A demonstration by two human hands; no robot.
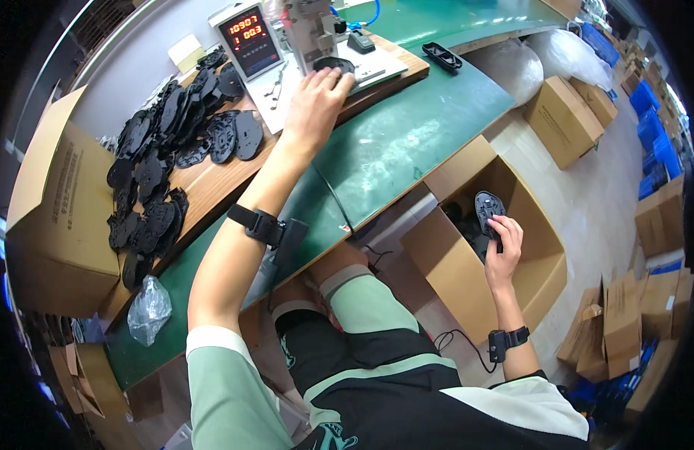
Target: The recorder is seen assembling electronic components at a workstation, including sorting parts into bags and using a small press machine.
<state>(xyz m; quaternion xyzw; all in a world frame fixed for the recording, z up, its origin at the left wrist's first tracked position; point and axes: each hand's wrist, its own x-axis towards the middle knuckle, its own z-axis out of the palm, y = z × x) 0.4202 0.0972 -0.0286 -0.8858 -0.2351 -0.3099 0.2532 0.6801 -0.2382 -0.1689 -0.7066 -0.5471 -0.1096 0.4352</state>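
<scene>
My left hand [317, 94] reaches to the bench machine [309, 30], its fingers bent over the near edge of a black rounded plastic part [336, 64] beneath the head. How firmly they grip it is partly hidden. Off to the right, my right hand [504, 244] is closed on a black oval plastic shell [488, 206], shaped like the base of a computer mouse. That shell is over an open cardboard box [538, 217], where more dark parts [456, 214] lie partly hidden.
Black flat plastic parts [148, 180] are heaped on the wooden board left of the lit display [249, 36]. A clear plastic bag [149, 310] lies on the green table [407, 139]. Another black shell [441, 56] sits at its far edge. Cardboard boxes [563, 124] stand on the floor.
</scene>
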